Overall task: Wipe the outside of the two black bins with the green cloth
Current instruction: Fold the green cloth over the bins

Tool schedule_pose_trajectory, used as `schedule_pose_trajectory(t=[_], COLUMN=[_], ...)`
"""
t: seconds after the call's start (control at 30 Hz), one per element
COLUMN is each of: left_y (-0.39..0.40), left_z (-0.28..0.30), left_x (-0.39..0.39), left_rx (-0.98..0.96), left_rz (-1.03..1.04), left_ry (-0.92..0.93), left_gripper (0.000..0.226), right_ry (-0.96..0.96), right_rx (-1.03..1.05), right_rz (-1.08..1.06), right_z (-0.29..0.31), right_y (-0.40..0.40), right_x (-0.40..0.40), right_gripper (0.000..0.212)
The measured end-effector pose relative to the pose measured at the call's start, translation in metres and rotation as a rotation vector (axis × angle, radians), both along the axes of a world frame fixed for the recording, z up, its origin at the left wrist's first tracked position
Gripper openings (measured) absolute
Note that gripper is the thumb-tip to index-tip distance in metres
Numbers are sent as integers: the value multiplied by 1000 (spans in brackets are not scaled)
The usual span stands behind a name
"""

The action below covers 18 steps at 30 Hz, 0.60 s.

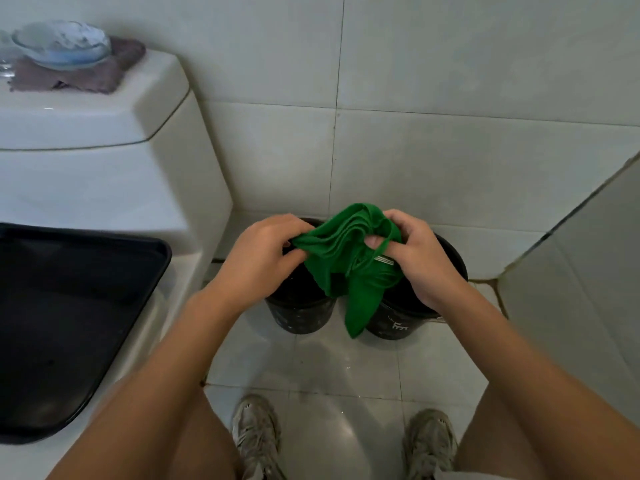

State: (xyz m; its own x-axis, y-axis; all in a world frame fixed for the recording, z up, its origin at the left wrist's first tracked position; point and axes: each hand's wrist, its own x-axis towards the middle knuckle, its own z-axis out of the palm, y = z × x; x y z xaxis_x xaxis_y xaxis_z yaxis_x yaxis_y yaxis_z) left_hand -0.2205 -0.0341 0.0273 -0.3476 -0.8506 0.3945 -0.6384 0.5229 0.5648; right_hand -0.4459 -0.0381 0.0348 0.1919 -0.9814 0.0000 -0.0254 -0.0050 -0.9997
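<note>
Both hands, left (pixel 258 259) and right (pixel 420 259), gripping bunched green cloth (pixel 349 265), above two black bins (pixel 301 315), insides dark

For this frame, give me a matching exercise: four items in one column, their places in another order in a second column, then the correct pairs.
Items:
1. crumpled green cloth
2. clear glass bowl
3. large black rectangular tray
4. two round black plastic bins

Places:
A. on the tiled floor against the wall
B. held between the left hand and right hand
C. on a brown rag on the toilet tank lid
D. lying over the toilet at the left edge

Pairs: 1-B, 2-C, 3-D, 4-A
</note>
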Motion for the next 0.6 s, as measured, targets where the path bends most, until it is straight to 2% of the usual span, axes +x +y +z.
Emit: schedule_pose_trajectory(t=[0.13,0.23,0.3,0.33,0.4,0.5,0.53,0.6], left_y=[0,-2,-3,-2,-1,3,5,8], left_z=[9,12,11,11,8,7,8,8], left_x=[-5,-14,-17,-19,-20,-23,-25,-29], left_rx=[126,232,254,256,260,237,232,228], left_rz=[48,81,99,119,140,144,132,118], left_ry=[287,388,400,390,350,286,267,229], left_gripper=[16,17,8,13,9,4,6,17], right_ry=[163,315,366,351,249,130,183,405], right_rx=[63,100,114,119,127,82,37,-74], right_rz=[42,149,214,238,263,254,238,184], right_z=[1,-1,-3,-3,-4,-9,-12,-17], right_y=[0,4,7,8,10,16,19,25], right_x=[-1,3,4,5,6,13,17,25], right_gripper=[29,43,54,58,61,50,52,64])
